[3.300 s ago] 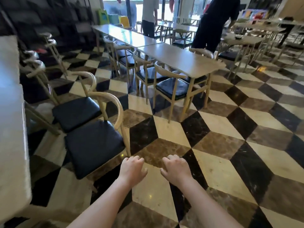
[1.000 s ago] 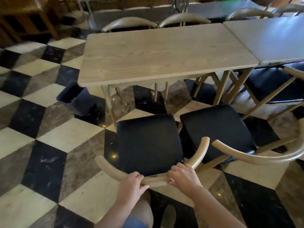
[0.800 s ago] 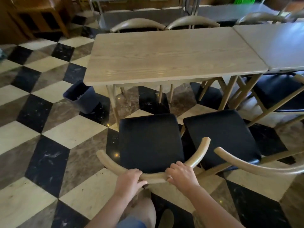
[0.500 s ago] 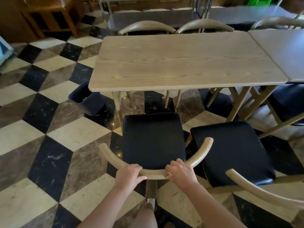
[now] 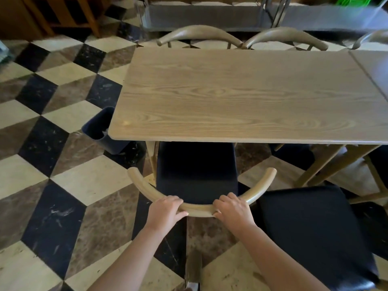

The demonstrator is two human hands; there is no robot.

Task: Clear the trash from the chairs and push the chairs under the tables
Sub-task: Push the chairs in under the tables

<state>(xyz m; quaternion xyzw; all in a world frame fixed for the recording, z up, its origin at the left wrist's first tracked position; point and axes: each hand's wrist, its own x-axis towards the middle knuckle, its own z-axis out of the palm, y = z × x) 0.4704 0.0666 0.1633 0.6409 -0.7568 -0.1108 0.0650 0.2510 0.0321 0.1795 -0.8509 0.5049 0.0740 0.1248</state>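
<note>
A chair with a black seat (image 5: pixel 196 171) and a curved wooden backrest (image 5: pixel 199 206) stands in front of me, its seat partly under the light wooden table (image 5: pixel 241 97). My left hand (image 5: pixel 165 211) grips the backrest left of its middle. My right hand (image 5: pixel 233 208) grips it right of the middle. No trash shows on the seat.
A second black-seated chair (image 5: pixel 310 232) stands pulled out at the right. A dark bin (image 5: pixel 102 129) sits on the floor by the table's left corner. Two chair backs (image 5: pixel 199 32) line the table's far side. Another table (image 5: pixel 375 66) adjoins on the right. The floor is checkered tile.
The chair has slid forward so its seat now reaches under the table edge. Both hands kept their grip on the backrest, and the view has moved closer to the table.
</note>
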